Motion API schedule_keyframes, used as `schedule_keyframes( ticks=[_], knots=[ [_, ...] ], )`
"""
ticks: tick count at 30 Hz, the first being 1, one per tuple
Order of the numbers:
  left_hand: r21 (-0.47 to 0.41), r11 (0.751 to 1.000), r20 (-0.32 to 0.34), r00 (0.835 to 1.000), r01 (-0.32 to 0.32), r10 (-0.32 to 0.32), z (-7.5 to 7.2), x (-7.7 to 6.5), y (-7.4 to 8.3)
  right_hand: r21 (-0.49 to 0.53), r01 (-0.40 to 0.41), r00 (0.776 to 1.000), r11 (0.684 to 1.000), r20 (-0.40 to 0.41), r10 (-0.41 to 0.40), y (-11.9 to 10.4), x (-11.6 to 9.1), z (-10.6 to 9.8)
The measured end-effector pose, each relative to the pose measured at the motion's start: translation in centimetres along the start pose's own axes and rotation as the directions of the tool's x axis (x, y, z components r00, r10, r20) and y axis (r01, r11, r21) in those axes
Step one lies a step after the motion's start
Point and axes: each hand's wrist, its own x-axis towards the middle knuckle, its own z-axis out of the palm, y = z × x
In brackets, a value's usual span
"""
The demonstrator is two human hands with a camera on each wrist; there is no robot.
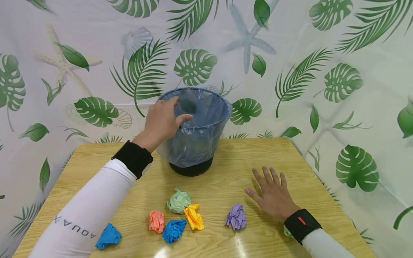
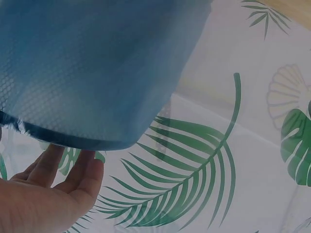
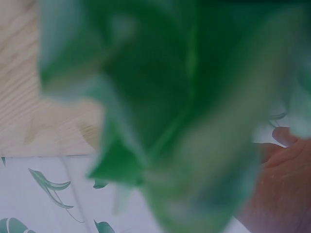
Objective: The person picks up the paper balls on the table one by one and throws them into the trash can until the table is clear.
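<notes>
My left hand (image 1: 164, 120) reaches over the near left rim of a blue waste bin (image 1: 201, 143) lined with a clear plastic bag. Thumb and fingers are spread apart with nothing between them. Just past the fingertips, inside the bin, shows a dark, blurred lump (image 1: 188, 106). In the left wrist view the fingers appear beside the bin's rim (image 2: 97, 144). My right hand (image 1: 272, 195) is over the table at the right, palm down, fingers spread. A light green crumpled paper (image 1: 288, 232) lies partly hidden by its wrist; green paper (image 3: 160, 97) fills the right wrist view, blurred.
Left of the right hand lies a purple crumpled paper (image 1: 236, 216). Pale green (image 1: 179, 201), yellow (image 1: 194, 217), coral (image 1: 156, 221) and blue paper balls (image 1: 174, 231) cluster before the bin. Another blue ball (image 1: 109, 236) sits by the left sleeve. A leaf-printed cloth (image 1: 290, 28) hangs behind the table (image 1: 258, 154).
</notes>
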Motion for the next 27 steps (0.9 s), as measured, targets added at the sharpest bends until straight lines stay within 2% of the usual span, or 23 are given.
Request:
schedule_keyframes(
  ticks=[7, 13, 19, 27],
  knots=[
    [-0.016, 1.0, -0.041, 0.999, -0.013, 0.012, 0.1, -0.7, -0.6, -0.006, -0.008, 1.0, 1.0, 0.01, 0.008, -0.1, 0.1, 0.0],
    [-0.003, 0.999, -0.065, 0.997, -0.047, 0.047, 0.3, -1.8, -1.7, -0.011, -0.016, 0.999, 1.0, 0.036, 0.017, -0.4, 0.2, -0.4],
    [-0.039, 0.999, -0.035, 0.999, -0.02, 0.018, 0.9, -3.2, -3.7, -0.022, -0.02, 0.999, 1.0, 0.05, 0.021, -0.4, 0.2, -0.4],
    [0.019, 1.0, -0.064, 0.998, -0.024, 0.025, 2.3, -5.9, -6.9, -0.023, -0.026, 0.997, 0.999, 0.07, 0.028, -0.4, 0.3, -0.3]
  ],
)
